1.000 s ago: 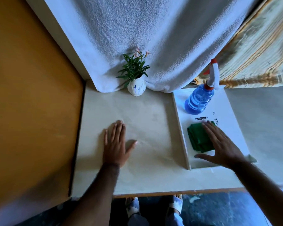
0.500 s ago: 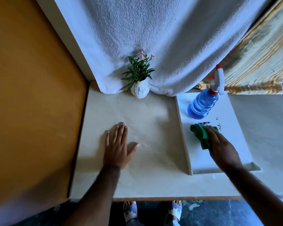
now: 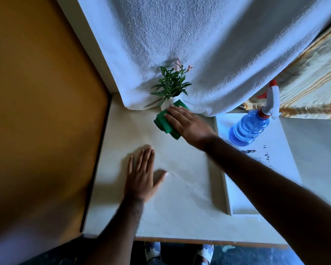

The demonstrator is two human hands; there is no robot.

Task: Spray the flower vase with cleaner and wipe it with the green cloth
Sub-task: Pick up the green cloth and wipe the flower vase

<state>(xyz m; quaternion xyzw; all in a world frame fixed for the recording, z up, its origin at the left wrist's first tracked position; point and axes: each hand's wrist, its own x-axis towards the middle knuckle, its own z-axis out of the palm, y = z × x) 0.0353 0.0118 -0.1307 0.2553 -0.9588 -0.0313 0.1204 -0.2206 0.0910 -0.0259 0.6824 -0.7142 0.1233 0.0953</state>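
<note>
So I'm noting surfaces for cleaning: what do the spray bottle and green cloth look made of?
Spray bottle: translucent blue plastic, glossy, with a white and red trigger head. Green cloth: soft folded fabric, matte, probably microfibre; weave too small to confirm.

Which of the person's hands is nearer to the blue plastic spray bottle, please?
Right. The right hand lies left of the blue plastic spray bottle, holding the green cloth; the left hand rests farther away.
</note>
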